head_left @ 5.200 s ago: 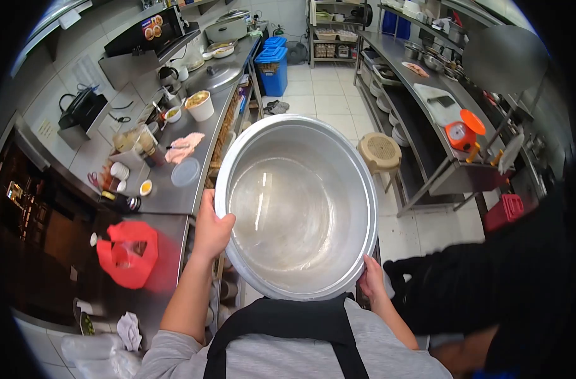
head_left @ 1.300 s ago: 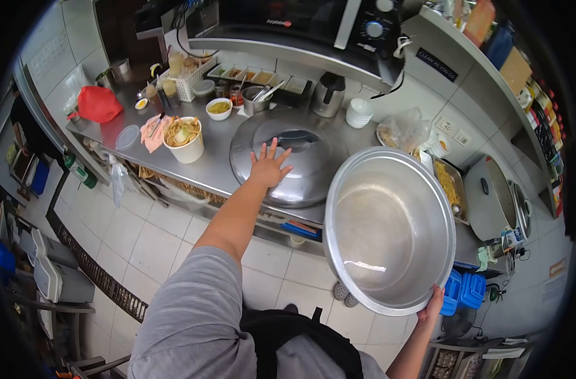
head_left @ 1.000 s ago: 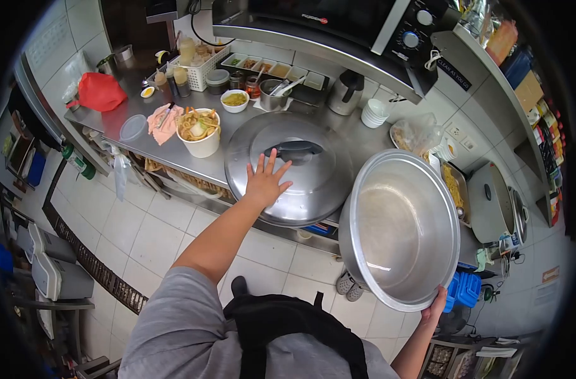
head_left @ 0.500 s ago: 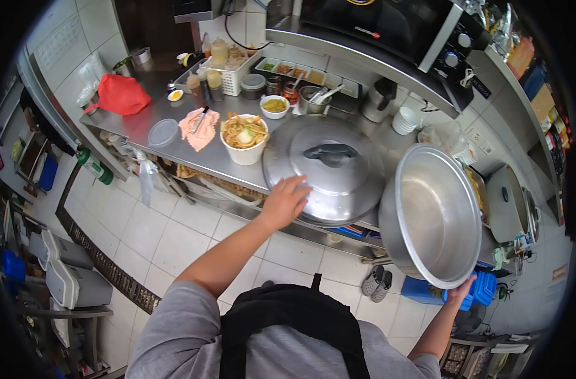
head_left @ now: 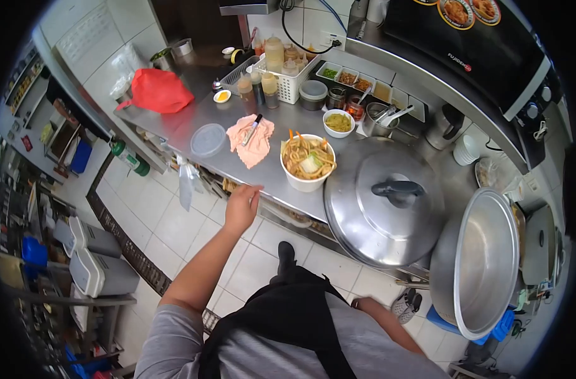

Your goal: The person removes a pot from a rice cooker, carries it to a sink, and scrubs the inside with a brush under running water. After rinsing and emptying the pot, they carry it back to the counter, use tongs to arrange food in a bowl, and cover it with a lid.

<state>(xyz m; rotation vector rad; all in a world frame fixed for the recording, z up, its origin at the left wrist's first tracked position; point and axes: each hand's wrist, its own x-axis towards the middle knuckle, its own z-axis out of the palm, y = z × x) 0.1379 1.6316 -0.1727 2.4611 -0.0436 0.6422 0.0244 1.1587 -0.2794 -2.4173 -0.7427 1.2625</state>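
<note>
My left hand [head_left: 242,206] hangs just off the front edge of the steel counter, loosely bent, with a gap between thumb and fingers and nothing visible in it. Nearest to it are a white tub of noodles and vegetables [head_left: 307,165] and a pink cloth [head_left: 252,140] with a marker [head_left: 252,129] on top. My right hand [head_left: 362,304] is low by my waist, mostly hidden and dark, its fingers not readable. Right of the tub sits a large steel lid [head_left: 357,208] with a black handle. A big metal basin [head_left: 444,278] stands tilted on its side at the right.
A clear plastic lid [head_left: 208,140], red bag [head_left: 158,91], bottles in a white basket [head_left: 289,85], a small bowl of greenish food [head_left: 338,124] and topping trays [head_left: 363,84] line the counter. A microwave [head_left: 464,44] sits on a shelf above. Shoes [head_left: 406,304] lie on the floor.
My left hand has moved off the steel lid and leftward. My right hand has left the basin's rim and come in to my waist. The view has shifted left.
</note>
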